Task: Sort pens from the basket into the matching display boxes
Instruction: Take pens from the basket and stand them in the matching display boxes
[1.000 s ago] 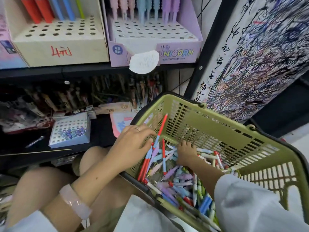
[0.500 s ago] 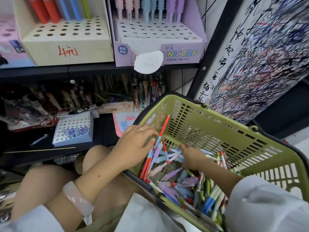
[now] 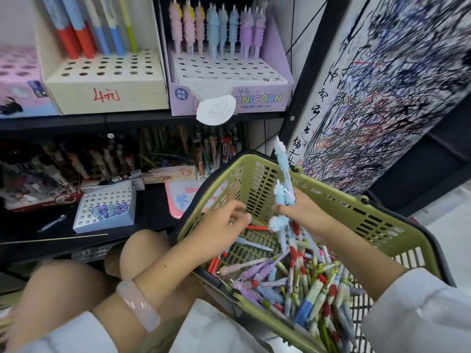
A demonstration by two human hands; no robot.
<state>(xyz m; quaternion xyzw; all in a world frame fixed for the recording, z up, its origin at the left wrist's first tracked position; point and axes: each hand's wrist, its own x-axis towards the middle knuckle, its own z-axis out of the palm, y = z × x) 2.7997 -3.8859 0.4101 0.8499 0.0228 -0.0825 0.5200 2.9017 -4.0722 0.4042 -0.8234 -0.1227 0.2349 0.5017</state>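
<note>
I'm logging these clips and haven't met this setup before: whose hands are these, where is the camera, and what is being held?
No machine here: a person wears a camera on the head, looking down at their own hands. The right hand grips a few pale blue ridged unicorn pens lifted above the olive green plastic basket, which is full of mixed pens. The left hand hovers at the basket's near wall; whether it holds anything is unclear. On the shelf above stands the lilac UNICORN display box with matching pens.

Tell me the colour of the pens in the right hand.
Light blue pens in the right hand, head view.
</note>
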